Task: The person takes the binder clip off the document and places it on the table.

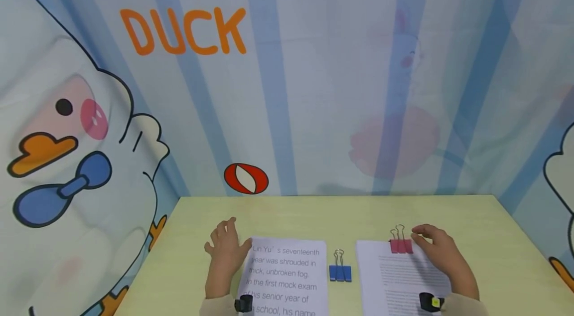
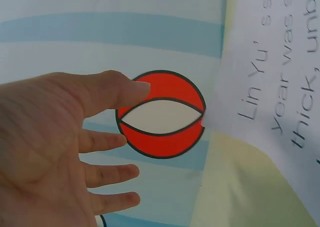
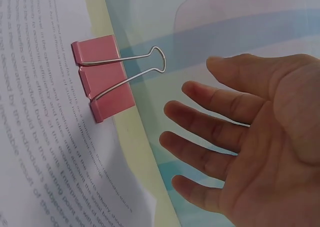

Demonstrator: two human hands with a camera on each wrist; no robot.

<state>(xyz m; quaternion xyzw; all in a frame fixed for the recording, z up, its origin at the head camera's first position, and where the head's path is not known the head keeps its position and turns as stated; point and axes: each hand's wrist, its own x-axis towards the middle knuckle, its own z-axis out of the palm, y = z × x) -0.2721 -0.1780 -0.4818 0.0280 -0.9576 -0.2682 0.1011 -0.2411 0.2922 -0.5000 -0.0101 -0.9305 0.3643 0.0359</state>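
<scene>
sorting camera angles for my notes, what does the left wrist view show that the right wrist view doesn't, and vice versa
Only the left wrist view shows the left hand, the large-print sheet and the red-and-white ball design.

Only the right wrist view shows the right hand, the small-print sheet and the pink binder clip on it.

Both show parts of the pale yellow tabletop and the blue-striped backdrop.

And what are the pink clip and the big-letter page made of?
The pink clip is probably painted metal: its body looks smooth and slightly shiny, with thin, silvery wire handles. The big-letter page seems to be plain matte paper: white, printed, without glare.
</scene>
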